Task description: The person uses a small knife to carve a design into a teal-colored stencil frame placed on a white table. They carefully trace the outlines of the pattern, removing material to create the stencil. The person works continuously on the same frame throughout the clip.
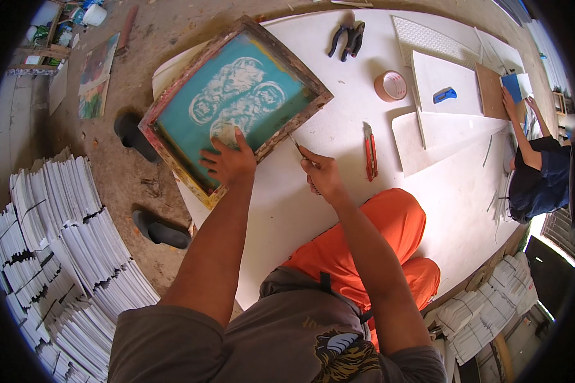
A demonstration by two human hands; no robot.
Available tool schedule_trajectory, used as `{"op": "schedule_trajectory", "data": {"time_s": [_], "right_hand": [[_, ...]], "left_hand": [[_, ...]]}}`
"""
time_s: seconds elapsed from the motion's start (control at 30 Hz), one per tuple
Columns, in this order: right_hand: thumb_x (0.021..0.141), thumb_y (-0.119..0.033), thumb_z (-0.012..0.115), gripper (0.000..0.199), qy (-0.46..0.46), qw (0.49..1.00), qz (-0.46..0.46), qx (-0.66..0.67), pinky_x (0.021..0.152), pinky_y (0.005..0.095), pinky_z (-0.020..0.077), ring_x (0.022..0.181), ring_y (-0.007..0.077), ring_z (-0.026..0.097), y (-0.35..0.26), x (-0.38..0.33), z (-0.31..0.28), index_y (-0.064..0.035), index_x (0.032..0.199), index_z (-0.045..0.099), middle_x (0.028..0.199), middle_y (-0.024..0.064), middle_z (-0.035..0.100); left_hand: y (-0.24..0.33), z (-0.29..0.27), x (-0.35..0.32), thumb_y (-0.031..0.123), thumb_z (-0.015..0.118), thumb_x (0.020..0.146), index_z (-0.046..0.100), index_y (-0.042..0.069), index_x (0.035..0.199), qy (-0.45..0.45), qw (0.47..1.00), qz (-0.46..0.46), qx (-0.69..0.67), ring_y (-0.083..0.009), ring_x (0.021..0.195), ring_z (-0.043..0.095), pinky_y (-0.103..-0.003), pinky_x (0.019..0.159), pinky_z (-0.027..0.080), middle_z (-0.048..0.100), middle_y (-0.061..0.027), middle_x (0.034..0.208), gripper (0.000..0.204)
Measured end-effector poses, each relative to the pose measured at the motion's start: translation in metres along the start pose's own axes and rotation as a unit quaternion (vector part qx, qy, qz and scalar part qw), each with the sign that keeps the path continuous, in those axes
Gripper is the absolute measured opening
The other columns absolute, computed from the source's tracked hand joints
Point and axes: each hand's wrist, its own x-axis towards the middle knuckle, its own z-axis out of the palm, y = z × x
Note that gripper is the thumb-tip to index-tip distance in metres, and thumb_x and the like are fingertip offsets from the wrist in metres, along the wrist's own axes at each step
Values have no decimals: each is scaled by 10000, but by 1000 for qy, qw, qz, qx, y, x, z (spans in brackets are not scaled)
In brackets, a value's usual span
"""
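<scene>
A wooden screen-printing frame [195, 69] with teal mesh and a pale printed design lies tilted on the white board, its wood stained and worn. Over its near edge my left hand [231, 163] rests with fingers spread, the fingertips on the mesh. My right hand [324, 177] is closed around a thin metal tool [296, 144], whose tip points at the frame's right-hand near side. Most of the tool is hidden in my fingers, so its kind is unclear, and I cannot tell whether its tip touches the wood.
The white board [281, 220] carries a red utility knife [370, 152], pliers [346, 39], a tape roll [390, 86] and a blue cutter [444, 95] on white sheets. Another person [538, 169] works at the far right. Stacked white bundles [76, 236] and dark slippers [161, 230] lie left.
</scene>
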Motion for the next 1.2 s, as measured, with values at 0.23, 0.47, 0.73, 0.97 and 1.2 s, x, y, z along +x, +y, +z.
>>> {"op": "schedule_trajectory", "data": {"time_s": [0.23, 0.47, 0.73, 0.97, 1.2], "right_hand": [[1040, -184, 646, 423, 142, 890, -254, -351, 623, 337, 537, 625, 133, 590, 19, 4, 3, -136, 1459, 634, 694, -7, 589], [1060, -271, 618, 440, -72, 985, 29, 154, 508, 362, 490, 525, 169, 552, 9, 13, -13, -178, 1490, 607, 689, 36, 579], [1071, -408, 598, 554, -222, 903, 126, 345, 488, 307, 466, 528, 138, 520, 10, 7, -30, -207, 1573, 475, 727, 9, 552], [1068, -296, 612, 573, -112, 972, 42, 201, 444, 306, 461, 582, 125, 562, 0, -35, -34, -93, 1584, 467, 728, 13, 554], [929, -291, 757, 428, 222, 921, -167, -272, 698, 464, 561, 821, 339, 731, 46, -15, -30, -98, 1298, 657, 883, 162, 737]], "left_hand": [[1, -2, 0, 772, 306, 1012, 286, 108, 1627, -3, 1000, -8, -3, -583, 1532, 153, -684, 1186, 239, 184, -371, 1644, 905], [1, -3, 0, 770, 313, 1011, 285, 109, 1626, -7, 1000, -10, -3, -571, 1536, 158, -675, 1189, 245, 187, -361, 1649, 903], [0, 3, -3, 787, 304, 1004, 305, 137, 1613, 12, 1000, -9, 14, -533, 1531, 198, -673, 1173, 276, 221, -331, 1642, 890], [1, 3, 3, 783, 360, 995, 337, 134, 1601, 9, 1000, -3, -21, -529, 1543, 178, -666, 1196, 242, 217, -316, 1651, 889], [-61, 5, 16, 705, 341, 1048, 474, 128, 1514, 55, 974, 220, 21, -510, 1522, 229, -670, 1202, 209, 296, -294, 1617, 754]]}}
